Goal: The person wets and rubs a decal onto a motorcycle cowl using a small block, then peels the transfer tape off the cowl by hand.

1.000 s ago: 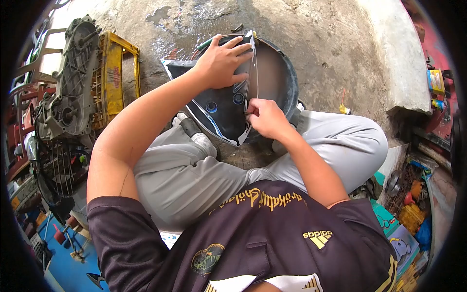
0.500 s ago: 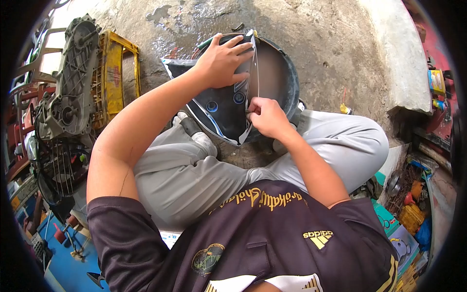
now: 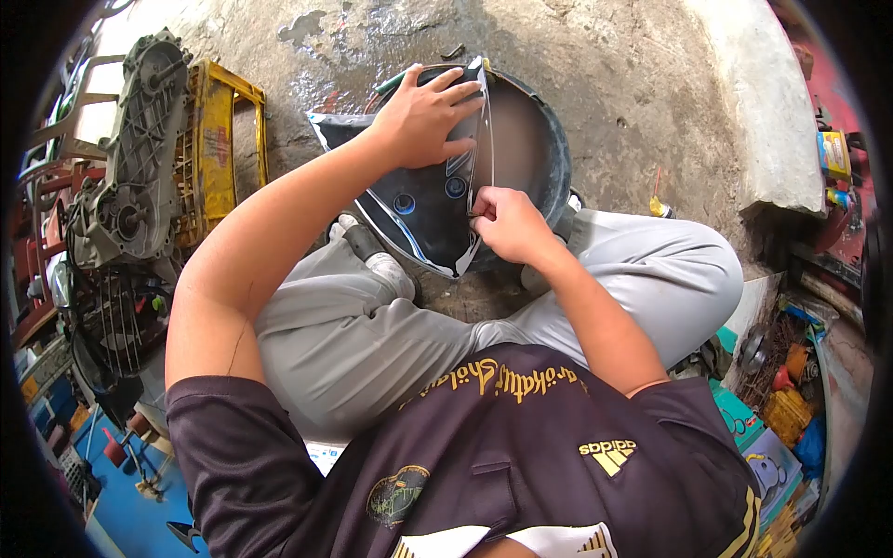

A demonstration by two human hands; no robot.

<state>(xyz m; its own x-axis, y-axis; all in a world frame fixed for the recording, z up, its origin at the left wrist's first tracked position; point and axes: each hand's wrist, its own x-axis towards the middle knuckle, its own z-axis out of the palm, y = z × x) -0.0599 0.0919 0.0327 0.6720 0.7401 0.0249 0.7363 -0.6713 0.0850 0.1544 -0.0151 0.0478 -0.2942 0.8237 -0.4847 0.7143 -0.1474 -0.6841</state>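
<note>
A glossy black plastic panel [image 3: 423,219], pointed at its corners and with two round holes, lies across a round black tub [image 3: 558,149]. Murky greyish-brown water [image 3: 521,139] shows in the tub beside the panel's straight edge. My left hand [image 3: 426,116] rests on the panel's upper part, fingers spread. At the panel's right edge, my right hand [image 3: 510,223] is closed, its thumb and fingertips pinched against the rim. Whatever is between those fingertips is hidden.
Wet concrete floor [image 3: 614,112] surrounds the tub. On the left stand a grey metal engine casing [image 3: 139,149] and a yellow crate [image 3: 219,149]. A concrete ledge [image 3: 772,121] runs along the right, with assorted parts [image 3: 786,409] below it. My bent legs flank the tub's near side.
My right hand has shifted very slightly leftward at the panel's edge, and the panel has moved a hair with it. My left hand stays in the same place.
</note>
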